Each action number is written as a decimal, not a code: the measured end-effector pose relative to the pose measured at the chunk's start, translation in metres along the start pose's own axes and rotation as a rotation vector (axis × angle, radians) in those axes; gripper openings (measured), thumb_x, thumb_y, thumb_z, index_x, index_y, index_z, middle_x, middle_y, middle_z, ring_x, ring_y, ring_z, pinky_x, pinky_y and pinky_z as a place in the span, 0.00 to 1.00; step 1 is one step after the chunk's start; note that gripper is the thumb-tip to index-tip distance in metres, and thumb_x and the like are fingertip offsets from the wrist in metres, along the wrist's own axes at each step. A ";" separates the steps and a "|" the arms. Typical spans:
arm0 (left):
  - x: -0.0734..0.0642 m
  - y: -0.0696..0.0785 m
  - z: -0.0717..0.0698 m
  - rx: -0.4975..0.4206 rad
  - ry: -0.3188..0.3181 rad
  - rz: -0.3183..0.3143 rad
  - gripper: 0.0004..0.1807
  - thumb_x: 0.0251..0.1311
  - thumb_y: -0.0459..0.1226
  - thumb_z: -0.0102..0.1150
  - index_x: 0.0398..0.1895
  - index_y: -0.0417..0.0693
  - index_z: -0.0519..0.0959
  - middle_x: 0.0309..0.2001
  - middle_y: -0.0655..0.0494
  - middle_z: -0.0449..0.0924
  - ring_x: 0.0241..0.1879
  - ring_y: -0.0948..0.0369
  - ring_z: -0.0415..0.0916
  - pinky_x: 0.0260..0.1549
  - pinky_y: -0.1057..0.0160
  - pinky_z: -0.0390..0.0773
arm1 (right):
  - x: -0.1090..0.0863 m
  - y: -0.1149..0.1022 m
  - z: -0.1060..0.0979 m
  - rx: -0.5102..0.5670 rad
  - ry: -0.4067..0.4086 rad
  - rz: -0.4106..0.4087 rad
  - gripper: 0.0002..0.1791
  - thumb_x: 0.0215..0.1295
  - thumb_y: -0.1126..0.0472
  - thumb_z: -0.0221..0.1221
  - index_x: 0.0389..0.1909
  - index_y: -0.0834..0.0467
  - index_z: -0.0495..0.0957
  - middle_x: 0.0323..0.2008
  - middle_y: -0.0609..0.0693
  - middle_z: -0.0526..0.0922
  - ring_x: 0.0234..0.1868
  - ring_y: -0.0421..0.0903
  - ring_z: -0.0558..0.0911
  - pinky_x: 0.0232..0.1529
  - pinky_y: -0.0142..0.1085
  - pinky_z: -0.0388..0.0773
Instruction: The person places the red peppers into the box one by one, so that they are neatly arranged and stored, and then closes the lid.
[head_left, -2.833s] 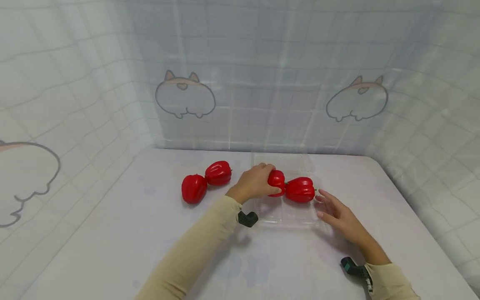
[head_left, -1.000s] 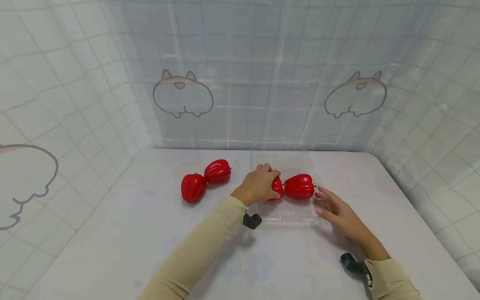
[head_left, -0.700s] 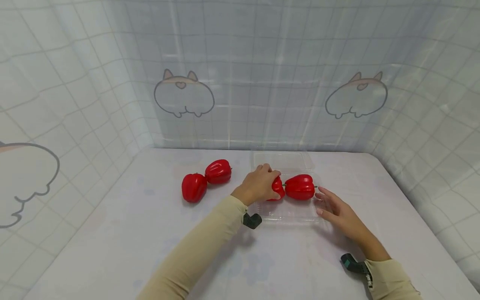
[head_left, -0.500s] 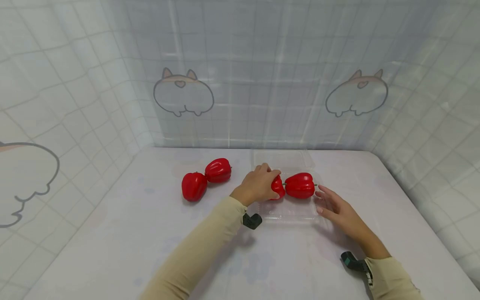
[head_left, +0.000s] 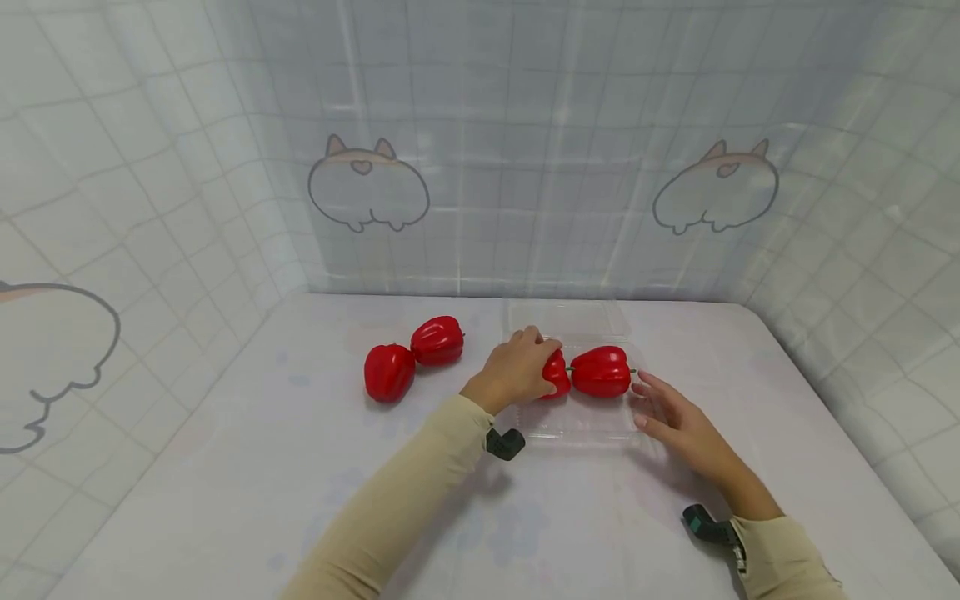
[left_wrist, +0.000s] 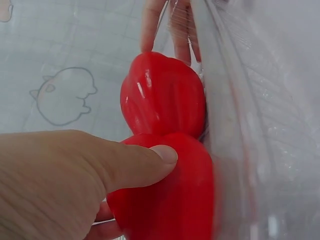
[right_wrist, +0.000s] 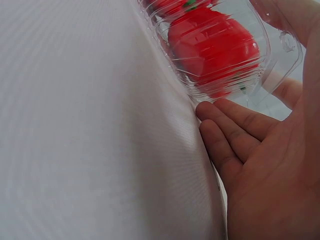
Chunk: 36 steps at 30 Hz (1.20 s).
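In the head view my left hand (head_left: 513,367) grips a red bell pepper (head_left: 557,377) at the left of a clear plastic clamshell box (head_left: 577,423). Its thumb lies over the pepper (left_wrist: 175,200) in the left wrist view. A second red bell pepper (head_left: 602,372) lies in the box to the right, its green stem pointing right; the two peppers meet end to end. My right hand (head_left: 686,429) is at the box's right side, fingers loosely extended. In the right wrist view its fingertips are right at the box's clear wall (right_wrist: 200,92).
Two more red bell peppers, one nearer (head_left: 389,372) and one farther back (head_left: 437,341), lie together on the white-covered table (head_left: 247,475) at the left. The box's clear lid (head_left: 566,318) is folded back toward the rear curtain (head_left: 540,225), which has a grid pattern.
Since the earliest frame my left hand has shifted slightly right and covers more of the pepper it grips. Over the last second both hands and the peppers have stayed nearly still.
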<state>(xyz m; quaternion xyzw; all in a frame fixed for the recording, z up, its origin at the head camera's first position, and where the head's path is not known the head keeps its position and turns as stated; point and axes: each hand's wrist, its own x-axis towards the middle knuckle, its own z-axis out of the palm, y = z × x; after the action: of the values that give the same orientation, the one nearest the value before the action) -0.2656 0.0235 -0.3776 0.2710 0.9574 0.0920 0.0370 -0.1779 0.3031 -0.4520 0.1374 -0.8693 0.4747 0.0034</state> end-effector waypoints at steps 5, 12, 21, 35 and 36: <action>0.000 0.001 0.001 0.012 0.013 0.008 0.38 0.55 0.49 0.73 0.70 0.59 0.70 0.59 0.54 0.69 0.57 0.58 0.66 0.47 0.57 0.79 | -0.001 -0.001 0.000 -0.001 -0.001 0.006 0.40 0.72 0.55 0.60 0.79 0.50 0.51 0.71 0.63 0.66 0.70 0.63 0.68 0.60 0.56 0.70; -0.001 -0.001 -0.001 0.017 0.019 0.005 0.39 0.55 0.50 0.72 0.71 0.59 0.69 0.60 0.54 0.69 0.58 0.58 0.66 0.48 0.57 0.80 | 0.000 -0.002 -0.001 -0.012 0.001 0.008 0.41 0.72 0.55 0.60 0.79 0.51 0.51 0.71 0.63 0.67 0.69 0.63 0.68 0.60 0.56 0.70; -0.014 -0.008 -0.002 -0.056 0.091 0.027 0.33 0.56 0.50 0.71 0.66 0.61 0.74 0.58 0.56 0.71 0.55 0.58 0.69 0.45 0.58 0.81 | -0.001 -0.003 -0.001 0.011 -0.006 0.016 0.41 0.71 0.55 0.60 0.79 0.51 0.51 0.71 0.63 0.66 0.70 0.63 0.67 0.60 0.57 0.71; -0.049 -0.027 -0.006 -0.206 0.310 0.038 0.24 0.61 0.47 0.68 0.61 0.54 0.80 0.52 0.56 0.80 0.50 0.59 0.77 0.46 0.58 0.82 | -0.001 -0.003 0.000 -0.002 -0.006 0.018 0.41 0.71 0.55 0.60 0.80 0.50 0.51 0.71 0.63 0.66 0.70 0.63 0.67 0.59 0.57 0.71; -0.051 -0.028 -0.006 -0.218 0.311 0.030 0.24 0.61 0.47 0.67 0.61 0.54 0.80 0.53 0.56 0.80 0.50 0.59 0.77 0.47 0.58 0.82 | -0.001 -0.003 0.000 -0.004 -0.007 0.018 0.41 0.71 0.55 0.60 0.80 0.50 0.51 0.71 0.63 0.66 0.70 0.63 0.67 0.59 0.57 0.72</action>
<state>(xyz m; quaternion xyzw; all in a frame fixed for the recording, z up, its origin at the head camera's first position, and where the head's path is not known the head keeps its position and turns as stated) -0.2376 -0.0279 -0.3763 0.2620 0.9319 0.2364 -0.0836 -0.1765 0.3012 -0.4495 0.1312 -0.8715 0.4726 -0.0037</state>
